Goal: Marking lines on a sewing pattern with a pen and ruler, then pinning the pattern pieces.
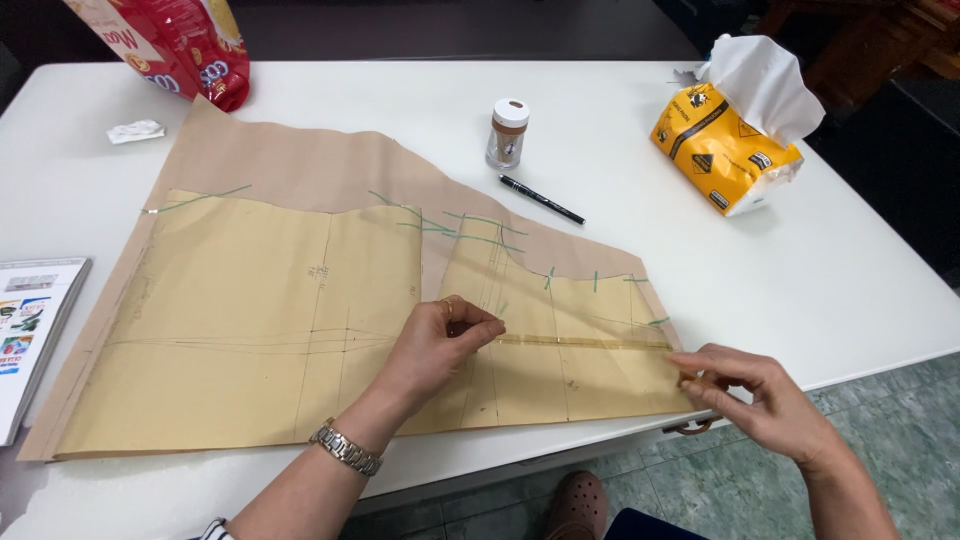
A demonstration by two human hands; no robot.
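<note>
A yellow paper pattern piece (250, 320) with pencil lines lies on a larger sheet of brown paper (300, 165) on a white table (850, 270). My left hand (440, 345), with a metal wristwatch, presses its fingertips onto one end of a strip of clear tape (585, 342) that runs across the pattern. My right hand (755, 390) pinches the other end of the strip at the pattern's right edge, near the table's front edge. Short green tape marks (480, 225) sit along the pattern's upper edge.
A black pen (541, 199) and a small clear jar with a white lid (508, 133) lie behind the paper. A yellow tissue pack (735, 125) stands at the back right, a red bag (185, 45) at the back left, a crumpled white scrap (135, 131) and a magazine (30, 330) on the left.
</note>
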